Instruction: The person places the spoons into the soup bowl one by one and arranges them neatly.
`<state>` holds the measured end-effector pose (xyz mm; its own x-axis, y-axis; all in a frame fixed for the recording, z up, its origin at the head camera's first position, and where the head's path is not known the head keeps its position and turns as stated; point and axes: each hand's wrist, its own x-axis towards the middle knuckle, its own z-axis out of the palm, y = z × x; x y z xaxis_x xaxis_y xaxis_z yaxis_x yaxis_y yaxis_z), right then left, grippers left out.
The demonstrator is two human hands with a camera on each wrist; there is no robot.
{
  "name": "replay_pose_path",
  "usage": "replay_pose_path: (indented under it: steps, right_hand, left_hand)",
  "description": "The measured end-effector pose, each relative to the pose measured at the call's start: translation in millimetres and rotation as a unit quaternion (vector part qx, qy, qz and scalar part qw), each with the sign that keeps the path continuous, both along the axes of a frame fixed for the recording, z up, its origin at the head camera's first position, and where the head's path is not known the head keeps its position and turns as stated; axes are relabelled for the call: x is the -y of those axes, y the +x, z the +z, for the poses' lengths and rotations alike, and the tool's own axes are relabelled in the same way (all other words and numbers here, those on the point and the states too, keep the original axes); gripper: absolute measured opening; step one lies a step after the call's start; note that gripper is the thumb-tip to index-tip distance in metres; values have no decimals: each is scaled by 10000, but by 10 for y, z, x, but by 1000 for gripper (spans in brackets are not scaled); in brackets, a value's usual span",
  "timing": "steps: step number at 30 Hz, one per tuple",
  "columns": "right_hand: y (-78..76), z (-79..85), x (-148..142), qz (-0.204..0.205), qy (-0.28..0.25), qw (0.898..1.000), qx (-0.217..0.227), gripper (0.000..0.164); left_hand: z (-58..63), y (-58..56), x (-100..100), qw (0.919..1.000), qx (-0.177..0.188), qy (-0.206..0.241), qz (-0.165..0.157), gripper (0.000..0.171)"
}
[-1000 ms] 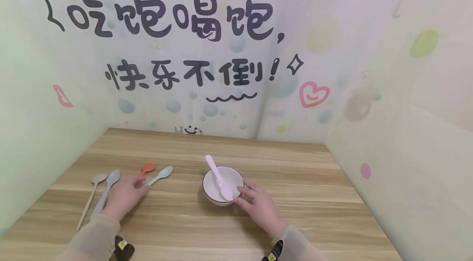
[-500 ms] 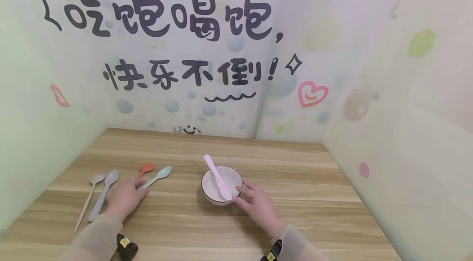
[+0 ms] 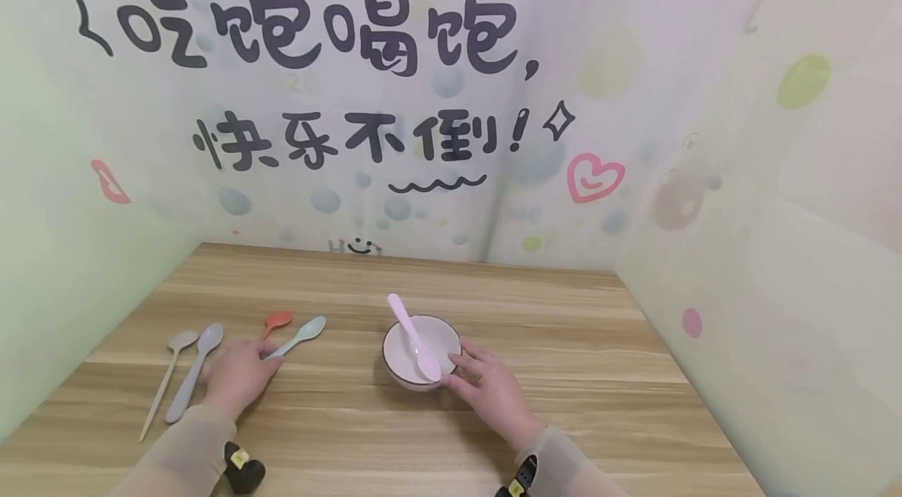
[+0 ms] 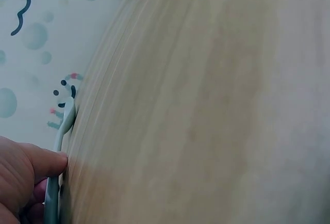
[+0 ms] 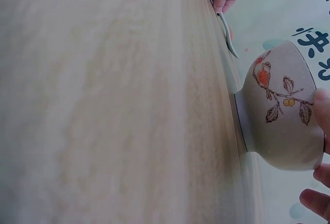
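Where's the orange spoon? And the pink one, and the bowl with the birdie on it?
Orange spoon (image 3: 278,318): head view, on its round scoop end.
Pink spoon (image 3: 412,335): head view, on its handle.
Bowl (image 5: 283,126): right wrist view, on its outside wall, below the bird picture.

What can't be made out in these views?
Head: handle of the orange spoon, mostly behind the left hand.
Head: handle end of the pale blue spoon, behind that hand.
Left wrist: that end, cut off by the bottom edge.
Right wrist: most of the right hand, past the right edge.
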<state>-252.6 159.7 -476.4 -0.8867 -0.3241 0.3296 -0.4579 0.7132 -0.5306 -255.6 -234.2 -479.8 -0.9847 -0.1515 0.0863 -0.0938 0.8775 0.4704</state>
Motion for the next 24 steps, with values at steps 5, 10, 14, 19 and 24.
replay_pose_path:
  steps: [5, 10, 14, 19, 24]
  right_hand:
    - [2, 4, 7, -10, 35, 10000, -33, 56]
    - [9, 10, 10, -21, 60, 10000, -19, 56]
    - [11, 12, 13, -25, 52, 10000, -9, 56]
    - [6, 6, 16, -59, 77, 10000, -20, 56]
    - [7, 5, 16, -58, 77, 9999, -37, 56]
  left_hand:
    - [-2, 0, 3, 10000, -8, 80, 0, 32]
    - [24, -7, -5, 9996, -20, 264, -56, 34]
    - [77, -11, -23, 9989, 16, 436, -175, 34]
    - [147, -2, -42, 9981, 21, 498, -356, 32]
    - [210, 10, -71, 9971, -19, 520, -553, 30]
